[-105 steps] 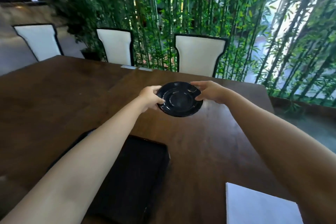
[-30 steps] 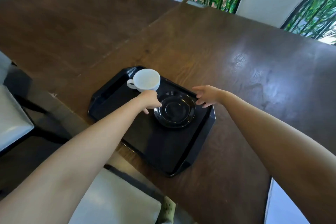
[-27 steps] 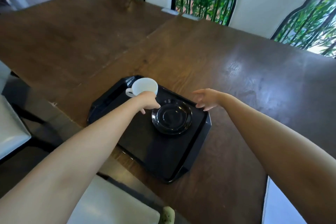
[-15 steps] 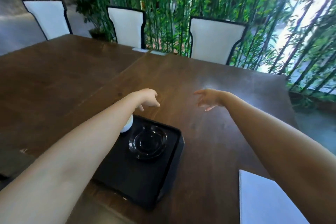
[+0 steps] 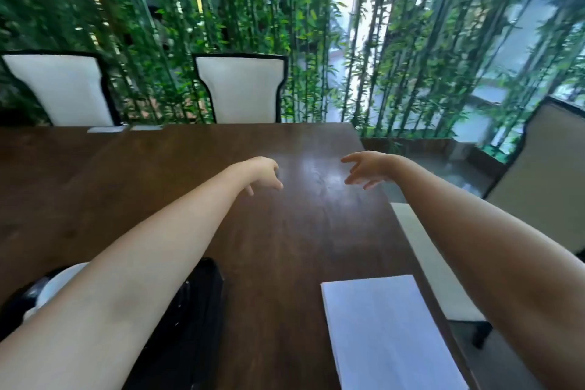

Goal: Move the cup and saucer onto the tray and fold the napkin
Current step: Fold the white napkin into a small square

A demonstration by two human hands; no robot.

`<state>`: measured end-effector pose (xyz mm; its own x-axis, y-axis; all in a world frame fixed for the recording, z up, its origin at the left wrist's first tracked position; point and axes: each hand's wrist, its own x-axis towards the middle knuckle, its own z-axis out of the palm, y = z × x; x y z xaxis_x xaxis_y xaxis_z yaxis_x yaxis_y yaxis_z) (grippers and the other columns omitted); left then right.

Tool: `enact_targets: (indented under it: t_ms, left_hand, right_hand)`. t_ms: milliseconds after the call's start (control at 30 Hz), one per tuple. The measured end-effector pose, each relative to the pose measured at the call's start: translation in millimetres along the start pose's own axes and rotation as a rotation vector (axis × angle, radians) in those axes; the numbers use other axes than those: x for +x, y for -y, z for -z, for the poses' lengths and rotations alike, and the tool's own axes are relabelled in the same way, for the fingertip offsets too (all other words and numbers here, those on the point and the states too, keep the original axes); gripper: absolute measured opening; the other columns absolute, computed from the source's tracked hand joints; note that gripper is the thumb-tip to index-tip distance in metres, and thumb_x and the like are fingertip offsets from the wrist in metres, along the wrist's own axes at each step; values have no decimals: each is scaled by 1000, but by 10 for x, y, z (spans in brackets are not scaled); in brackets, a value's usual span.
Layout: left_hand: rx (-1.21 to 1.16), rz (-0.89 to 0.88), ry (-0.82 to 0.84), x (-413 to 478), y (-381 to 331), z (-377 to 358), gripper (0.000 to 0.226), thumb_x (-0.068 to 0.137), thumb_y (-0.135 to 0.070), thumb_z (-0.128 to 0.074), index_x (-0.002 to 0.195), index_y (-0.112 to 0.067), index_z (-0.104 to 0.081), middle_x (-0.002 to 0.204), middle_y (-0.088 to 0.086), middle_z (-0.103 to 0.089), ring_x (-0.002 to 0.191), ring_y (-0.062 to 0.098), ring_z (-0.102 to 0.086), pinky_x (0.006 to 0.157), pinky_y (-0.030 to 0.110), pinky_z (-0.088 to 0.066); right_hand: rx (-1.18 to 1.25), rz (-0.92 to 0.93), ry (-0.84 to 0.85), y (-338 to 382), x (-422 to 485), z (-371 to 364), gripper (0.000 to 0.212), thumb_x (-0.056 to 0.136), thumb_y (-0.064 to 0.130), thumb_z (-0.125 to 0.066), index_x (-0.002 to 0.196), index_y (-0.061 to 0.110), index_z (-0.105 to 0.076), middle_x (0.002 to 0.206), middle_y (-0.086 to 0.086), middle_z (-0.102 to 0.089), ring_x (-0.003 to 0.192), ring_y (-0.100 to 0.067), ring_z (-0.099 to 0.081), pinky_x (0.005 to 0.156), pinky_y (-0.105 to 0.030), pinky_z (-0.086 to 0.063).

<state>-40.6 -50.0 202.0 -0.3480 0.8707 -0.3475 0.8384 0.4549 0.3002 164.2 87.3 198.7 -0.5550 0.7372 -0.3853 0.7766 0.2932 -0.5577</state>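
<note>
Over the dark wooden table [image 5: 285, 231] my left hand [image 5: 261, 172] and right hand [image 5: 367, 168] hover empty, fingers loosely spread and curled. Down at my left, the black tray [image 5: 196, 310] holds the white cup [image 5: 60, 282], mostly hidden under my forearm; I cannot see the saucer. Near my right forearm the white napkin [image 5: 386, 332] lies flat.

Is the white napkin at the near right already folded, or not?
Cannot tell. The napkin lies flat on the table as a neat rectangle; layers aren't discernible. Neither hand touches it.
</note>
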Motion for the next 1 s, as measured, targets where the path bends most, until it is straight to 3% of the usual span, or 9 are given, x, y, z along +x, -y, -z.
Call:
enact_targets:
  t_ms: [267,400,667,800,900,1000]
  left_hand:
    - [99,-172,82,220,-845,-315,64,87,-31,-57,143,-17,-31,150,5,-31,112,33,-57,81,43,-58]
    - [114,-226,114,238,-1057,-526,63,89,-30,-56,144,-15,-29,149,7,-33,116,31,-53,82,44,-57]
    - [168,-336,246,244,-1213,-1332,64,88,-30,-59,143,-15,-29,143,8,-41,112,29,-55,81,42,-57]
    - [171,-342,328,254,-1143,-1749,64,88,-31,-59,143,-15,-30,141,10,-45,99,29,-59,79,39,-56]
    - [223,-355,357,255,-1059,-2070,63,88,-30,-59,142,-12,-31,143,11,-44,121,30,-50,98,38,-46]
    - [269,-355,383,244,-985,-2322,60,90,-25,-55,142,-9,-30,143,13,-43,127,30,-45,102,38,-41]
  right_hand:
    - [60,-158,-105,-884,-445,254,70,83,12,-65,143,24,-31,127,-13,-56,95,-21,-59,84,-36,-56]
    - [123,-209,-90,-1160,-599,203,69,85,9,-64,144,21,-30,131,-18,-53,109,-27,-58,88,-39,-53]
    - [209,-323,0,-1750,-731,-375,66,86,7,-62,143,19,-32,134,-17,-49,116,-29,-54,92,-38,-50]
    - [238,-343,41,-1982,-746,-740,64,86,7,-62,142,17,-33,136,-13,-49,109,-25,-55,92,-37,-49]
    - [223,-353,57,-2120,-763,-1004,63,86,5,-61,142,15,-34,130,-13,-50,113,-29,-54,87,-36,-51]
    - [189,-330,48,-2223,-780,-1215,49,84,1,-59,131,3,-47,113,-20,-57,93,-23,-53,73,-31,-50]
